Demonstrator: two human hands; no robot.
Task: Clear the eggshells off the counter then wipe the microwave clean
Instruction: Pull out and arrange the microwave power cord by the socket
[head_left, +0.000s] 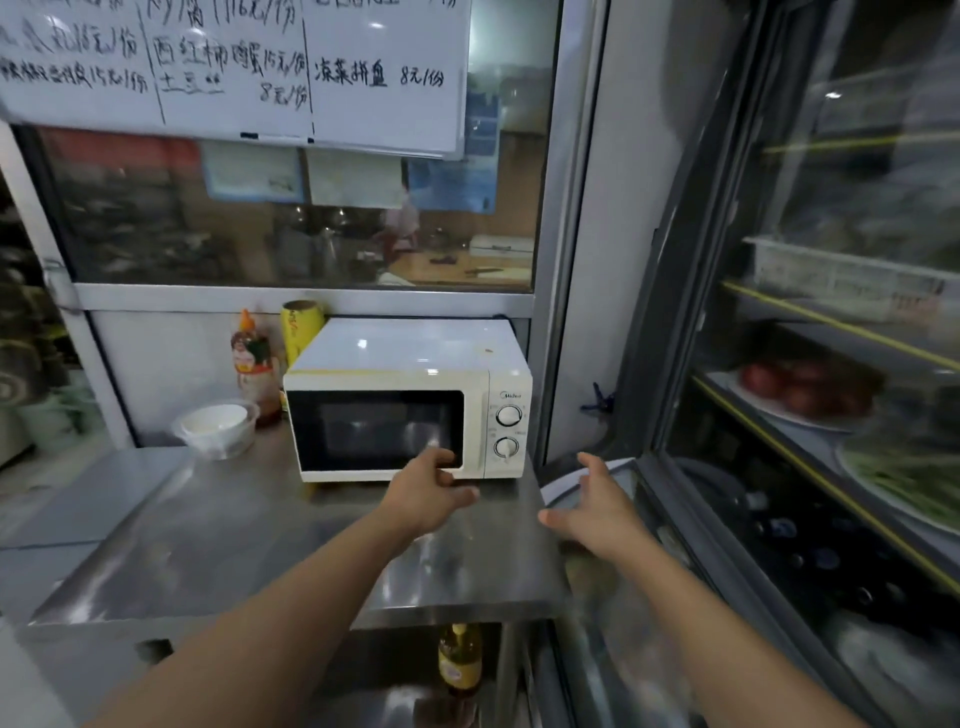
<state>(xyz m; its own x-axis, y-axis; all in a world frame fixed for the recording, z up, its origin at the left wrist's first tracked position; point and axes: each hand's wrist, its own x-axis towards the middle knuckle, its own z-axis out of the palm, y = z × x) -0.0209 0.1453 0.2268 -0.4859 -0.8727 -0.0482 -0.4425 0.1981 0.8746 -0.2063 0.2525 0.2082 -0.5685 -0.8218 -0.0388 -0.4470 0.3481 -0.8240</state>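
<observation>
A white microwave (410, 364) with a dark door window and two knobs stands at the back right of a steel counter (218, 540). My left hand (426, 493) reaches toward the lower right corner of its door, fingers loosely curled and holding nothing. My right hand (597, 506) hovers past the counter's right edge with fingers spread, empty. I see no eggshells on the counter.
A white bowl (215, 423) in a clear container sits left of the microwave, with a sauce bottle (252, 358) and a yellow roll (301, 327) behind. A glass-door fridge (831, 364) with plates of food stands at right. A bottle (460, 660) sits under the counter.
</observation>
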